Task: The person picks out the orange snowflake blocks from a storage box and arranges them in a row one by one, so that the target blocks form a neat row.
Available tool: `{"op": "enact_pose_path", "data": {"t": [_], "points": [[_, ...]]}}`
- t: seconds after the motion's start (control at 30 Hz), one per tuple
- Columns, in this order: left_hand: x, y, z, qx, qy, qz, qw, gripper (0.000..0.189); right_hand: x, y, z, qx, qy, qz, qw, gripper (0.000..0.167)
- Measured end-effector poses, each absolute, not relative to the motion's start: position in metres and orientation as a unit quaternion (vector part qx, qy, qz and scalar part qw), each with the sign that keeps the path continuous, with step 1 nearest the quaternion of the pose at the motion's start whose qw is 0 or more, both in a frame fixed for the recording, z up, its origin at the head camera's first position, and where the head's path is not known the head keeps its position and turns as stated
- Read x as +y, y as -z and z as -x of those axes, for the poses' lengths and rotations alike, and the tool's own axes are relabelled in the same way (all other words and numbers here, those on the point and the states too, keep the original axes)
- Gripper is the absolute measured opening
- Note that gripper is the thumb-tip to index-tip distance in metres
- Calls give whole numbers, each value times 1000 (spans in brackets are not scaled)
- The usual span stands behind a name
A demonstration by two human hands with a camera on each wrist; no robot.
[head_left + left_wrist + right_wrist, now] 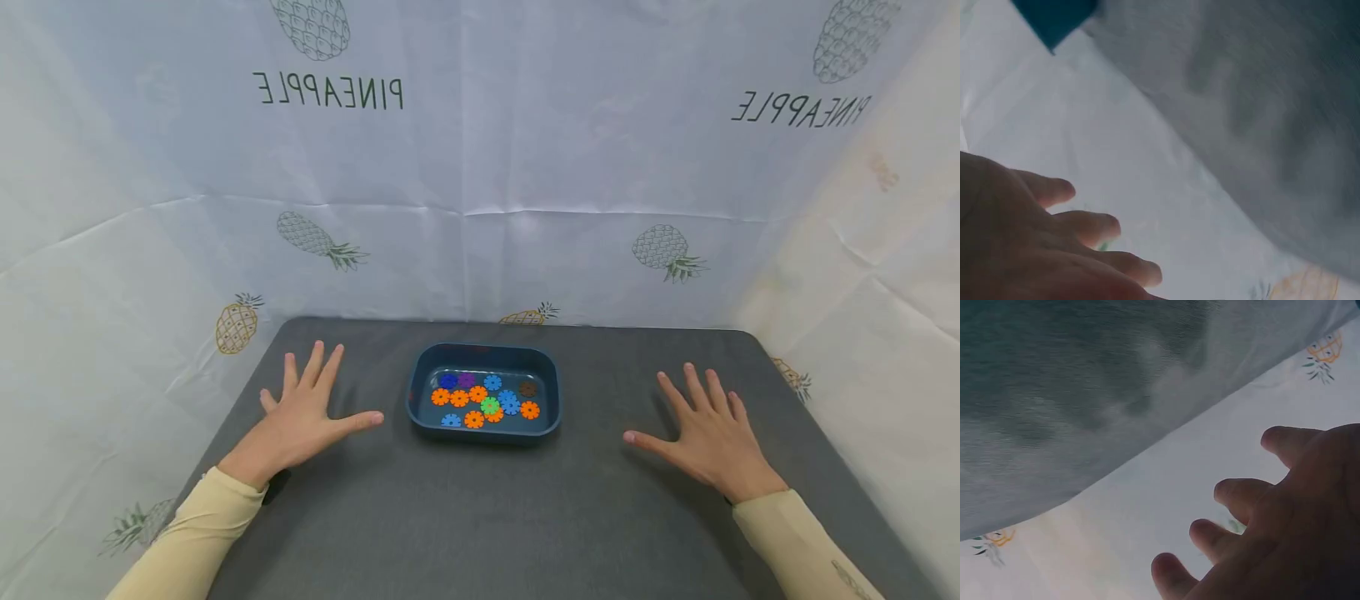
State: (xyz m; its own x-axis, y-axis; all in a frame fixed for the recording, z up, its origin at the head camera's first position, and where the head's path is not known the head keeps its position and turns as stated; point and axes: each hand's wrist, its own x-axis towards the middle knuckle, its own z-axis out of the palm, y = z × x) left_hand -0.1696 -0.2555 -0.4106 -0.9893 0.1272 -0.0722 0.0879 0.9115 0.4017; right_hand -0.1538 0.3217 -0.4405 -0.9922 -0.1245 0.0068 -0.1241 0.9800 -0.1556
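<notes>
One grey surface (480, 517) is spanning the lower frame, carrying a blue tray (483, 435) near the centre. The left hand (296, 421) and right hand (708, 442) are flanking it, fingers (330, 369) spread, gripping nothing. Colourful discs (490, 406) are lying inside, nothing apparently done, all handling remaining.

The cloth (570, 150) behind the tray (483, 434) bears one mirrored word twice in dark capitals: "PINEAPPLE" (327, 91) above and to the tray's left, and a second "PINEAPPLE" (801, 109) above and farther to its right.
</notes>
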Motion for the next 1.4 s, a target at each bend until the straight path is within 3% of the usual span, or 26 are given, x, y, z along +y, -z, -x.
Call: {"op": "enact_pose_path", "data": {"t": [0.4, 0.67, 1.0, 1.4], "points": [[-217, 418, 209, 938, -337, -51, 56, 117, 277, 411, 192, 987, 63, 148, 4, 120], [-192, 424, 237, 907, -413, -28, 78, 98, 239, 388, 220, 973, 50, 225, 12, 102], [-182, 440, 252, 879, -467, -1, 93, 72, 191, 373, 242, 950, 32, 304, 54, 72], [-183, 447, 252, 880, -467, -24, 77, 46, 149, 381, 257, 930, -14, 338, 146, 57]]}}
